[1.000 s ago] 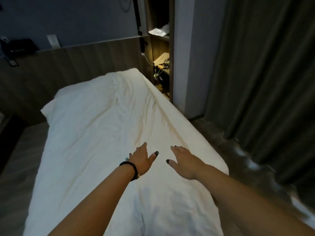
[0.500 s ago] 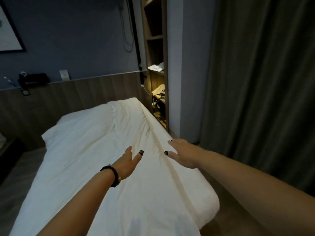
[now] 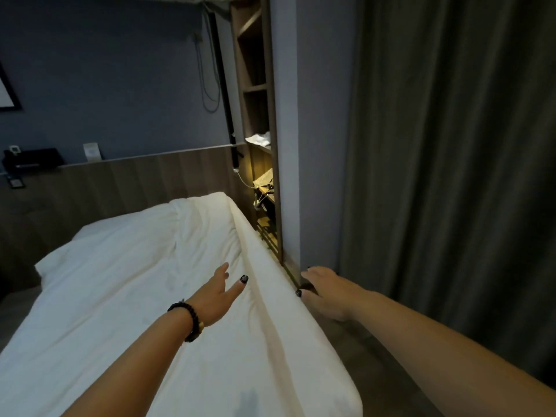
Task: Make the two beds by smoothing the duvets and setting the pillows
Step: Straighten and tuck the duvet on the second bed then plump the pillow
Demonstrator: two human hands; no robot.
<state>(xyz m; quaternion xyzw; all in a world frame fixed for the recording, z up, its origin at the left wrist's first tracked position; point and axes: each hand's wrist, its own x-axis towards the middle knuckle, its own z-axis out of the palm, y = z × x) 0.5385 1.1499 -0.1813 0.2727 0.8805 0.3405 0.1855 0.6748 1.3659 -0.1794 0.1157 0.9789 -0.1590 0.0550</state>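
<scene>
A white duvet (image 3: pixel 126 296) covers the bed and runs from the lower edge of the view up to the wooden headboard (image 3: pixel 135 182). My left hand (image 3: pixel 218 296), with a black bead bracelet on the wrist, reaches out flat over the duvet near its right edge, fingers straight. My right hand (image 3: pixel 326 291) hangs just past the bed's right side, fingers spread and pointing down beside the hanging edge of the duvet. It holds nothing that I can see. A bulge at the head end may be a pillow under the duvet.
A grey wall column (image 3: pixel 288 130) and a lit wooden shelf niche (image 3: pixel 261 188) stand close to the bed's right side. Dark curtains (image 3: pixel 451 176) fill the right. A ledge above the headboard carries a black phone (image 3: pixel 33 159).
Both hands have moved forward and to the right along the bed. My right hand has gone from above the duvet to beyond the bed's right edge. The view has tilted upward.
</scene>
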